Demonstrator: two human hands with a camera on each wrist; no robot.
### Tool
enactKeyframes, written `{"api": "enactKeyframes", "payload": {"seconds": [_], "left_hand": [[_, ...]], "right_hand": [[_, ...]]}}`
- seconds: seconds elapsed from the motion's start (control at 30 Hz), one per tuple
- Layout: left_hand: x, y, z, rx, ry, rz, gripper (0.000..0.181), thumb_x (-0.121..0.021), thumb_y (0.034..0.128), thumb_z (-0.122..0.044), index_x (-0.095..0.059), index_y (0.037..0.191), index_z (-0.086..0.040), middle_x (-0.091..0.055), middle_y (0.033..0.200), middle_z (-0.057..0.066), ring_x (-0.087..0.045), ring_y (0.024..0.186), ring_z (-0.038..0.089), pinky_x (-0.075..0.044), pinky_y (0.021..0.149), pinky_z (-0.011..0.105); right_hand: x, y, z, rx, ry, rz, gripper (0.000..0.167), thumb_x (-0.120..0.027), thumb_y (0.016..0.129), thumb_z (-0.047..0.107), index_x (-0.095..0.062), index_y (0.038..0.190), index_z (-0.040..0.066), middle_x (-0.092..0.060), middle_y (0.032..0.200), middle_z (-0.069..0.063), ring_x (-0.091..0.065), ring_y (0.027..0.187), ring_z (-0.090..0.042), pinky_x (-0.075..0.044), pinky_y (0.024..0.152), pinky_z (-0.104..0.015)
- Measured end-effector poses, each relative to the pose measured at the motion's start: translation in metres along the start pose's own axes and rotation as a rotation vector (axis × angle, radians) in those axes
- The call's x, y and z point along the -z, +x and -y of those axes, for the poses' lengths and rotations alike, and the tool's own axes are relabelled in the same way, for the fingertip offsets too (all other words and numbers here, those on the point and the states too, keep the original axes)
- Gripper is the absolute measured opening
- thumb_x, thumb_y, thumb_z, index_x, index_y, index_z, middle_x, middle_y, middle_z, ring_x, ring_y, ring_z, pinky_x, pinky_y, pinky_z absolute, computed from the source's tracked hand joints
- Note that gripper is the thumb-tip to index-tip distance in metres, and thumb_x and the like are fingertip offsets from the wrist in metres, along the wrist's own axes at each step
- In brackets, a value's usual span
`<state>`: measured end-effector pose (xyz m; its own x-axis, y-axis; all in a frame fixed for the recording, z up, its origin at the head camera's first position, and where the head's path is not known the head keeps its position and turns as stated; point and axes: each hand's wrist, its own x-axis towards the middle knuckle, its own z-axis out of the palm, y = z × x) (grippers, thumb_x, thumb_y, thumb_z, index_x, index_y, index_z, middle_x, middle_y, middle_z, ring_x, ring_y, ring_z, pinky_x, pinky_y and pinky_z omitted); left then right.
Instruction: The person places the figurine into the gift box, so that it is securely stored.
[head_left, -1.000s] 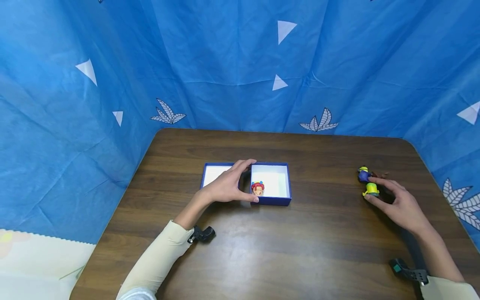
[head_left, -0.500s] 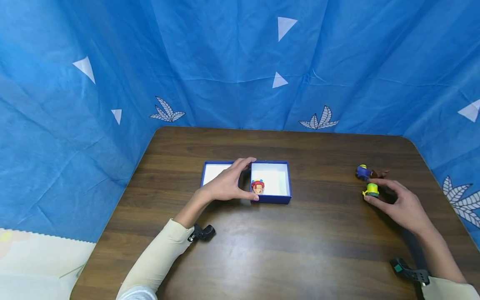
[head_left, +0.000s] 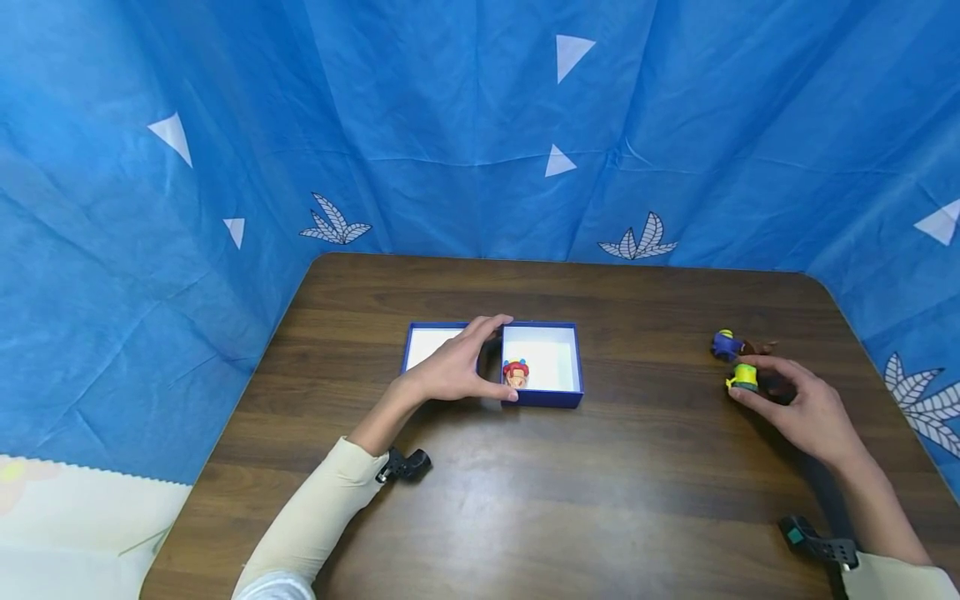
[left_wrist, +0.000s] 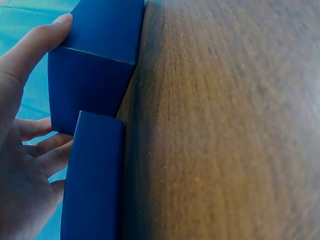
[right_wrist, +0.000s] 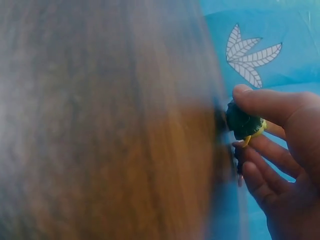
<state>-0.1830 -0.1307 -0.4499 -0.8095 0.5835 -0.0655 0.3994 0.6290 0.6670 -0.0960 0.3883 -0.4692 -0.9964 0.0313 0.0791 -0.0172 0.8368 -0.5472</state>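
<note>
My left hand (head_left: pixel 448 367) spans the near and far walls of a blue box (head_left: pixel 546 398) with a white inside, gripping it between thumb and fingers. Inside the box, a small red-capped figurine (head_left: pixel 516 373) lies in the near left corner. On the right side, my right hand (head_left: pixel 806 408) pinches a yellow and green figurine (head_left: pixel 743 377) between thumb and fingers. In the right wrist view the thumb presses against its green part (right_wrist: pixel 241 121). Just beyond it a blue figurine with a yellow top (head_left: pixel 726 345) lies on the table, beside a brown piece (head_left: pixel 759 348).
A matching shallow blue lid or box (head_left: pixel 431 343) with a white inside sits just left of the box, partly under my left hand. All of it rests on a brown wooden table (head_left: pixel 570 492). A blue patterned cloth (head_left: pixel 480 125) hangs behind the table.
The blue figurine has shifted slightly to the left, away from the yellow and green one, which has tilted a little in my right fingers. The left hand stays on the box.
</note>
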Motion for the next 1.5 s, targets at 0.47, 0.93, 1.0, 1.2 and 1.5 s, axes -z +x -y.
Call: {"api": "enactKeyframes", "payload": {"seconds": [0.47, 0.93, 1.0, 1.2, 1.5], "left_hand": [[-0.001, 0.000, 0.002, 0.006, -0.011, 0.003, 0.119, -0.089, 0.0773, -0.068, -0.023, 0.171, -0.033, -0.037, 0.169, 0.004, -0.048, 0.154, 0.027, -0.047, 0.120, 0.058], [-0.002, 0.000, 0.003, -0.003, -0.024, 0.001, 0.119, -0.090, 0.0775, -0.065, -0.024, 0.171, -0.031, -0.037, 0.168, 0.002, -0.048, 0.154, 0.026, -0.047, 0.121, 0.057], [-0.002, 0.000, 0.003, -0.002, -0.022, 0.001, 0.119, -0.089, 0.0775, -0.066, -0.024, 0.171, -0.031, -0.037, 0.168, 0.003, -0.048, 0.154, 0.026, -0.047, 0.121, 0.057], [-0.001, 0.001, 0.003, -0.010, -0.016, -0.005, 0.120, -0.090, 0.0775, -0.065, -0.024, 0.171, -0.029, -0.037, 0.168, 0.003, -0.048, 0.154, 0.026, -0.047, 0.121, 0.057], [0.000, 0.001, 0.003, -0.018, -0.011, -0.006, 0.120, -0.089, 0.0777, -0.066, -0.025, 0.171, -0.027, -0.037, 0.168, 0.002, -0.048, 0.153, 0.026, -0.047, 0.121, 0.058]], "right_hand": [[0.000, 0.000, 0.009, 0.038, 0.074, -0.106, 0.054, -0.089, 0.091, 0.028, -0.069, 0.137, 0.008, -0.069, 0.109, -0.003, -0.052, 0.082, 0.016, -0.043, 0.066, -0.008], [-0.004, 0.001, 0.015, 0.051, 0.216, -0.110, 0.055, -0.088, 0.091, 0.017, -0.066, 0.140, 0.005, -0.055, 0.117, 0.034, -0.061, 0.088, 0.022, -0.050, 0.072, 0.000], [-0.005, 0.000, 0.015, 0.069, 0.229, -0.106, 0.054, -0.088, 0.091, 0.014, -0.066, 0.140, 0.004, -0.055, 0.119, 0.032, -0.062, 0.090, 0.024, -0.050, 0.074, 0.000], [-0.009, 0.002, 0.016, 0.122, 0.249, -0.124, 0.053, -0.087, 0.090, 0.006, -0.067, 0.139, 0.003, -0.055, 0.121, 0.024, -0.061, 0.096, 0.023, -0.047, 0.083, 0.004], [-0.013, 0.001, 0.017, 0.185, 0.304, -0.098, 0.056, -0.084, 0.088, -0.005, -0.065, 0.141, 0.000, -0.055, 0.126, 0.019, -0.060, 0.105, 0.016, -0.046, 0.090, 0.003]]}}
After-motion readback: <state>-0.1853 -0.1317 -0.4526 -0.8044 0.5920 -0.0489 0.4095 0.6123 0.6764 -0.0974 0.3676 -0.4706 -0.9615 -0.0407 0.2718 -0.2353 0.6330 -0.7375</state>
